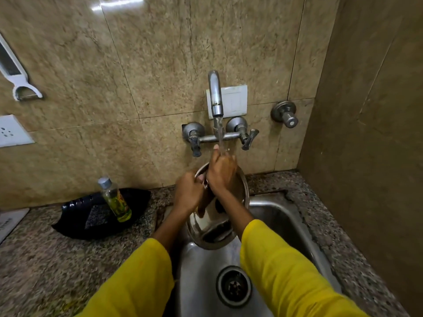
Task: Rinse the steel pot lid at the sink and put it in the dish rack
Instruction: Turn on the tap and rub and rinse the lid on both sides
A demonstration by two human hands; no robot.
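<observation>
Gripping the steel pot lid (212,227) by its upper-left edge, my left hand (188,194) is curled closed around the rim. My right hand (222,172) lies flat against the lid's upper face just beside that grip, fingers pointing up into the water falling from the tap (215,94); whether it clasps anything I cannot tell. I hold the lid tilted over the steel sink (283,213), its lower edge toward me, above the drain (234,286). Left of my grip, on the granite counter (45,266), a small bottle (115,200) of yellow liquid stands on a black tray (75,220). Yellow sleeves cover both forearms.
</observation>
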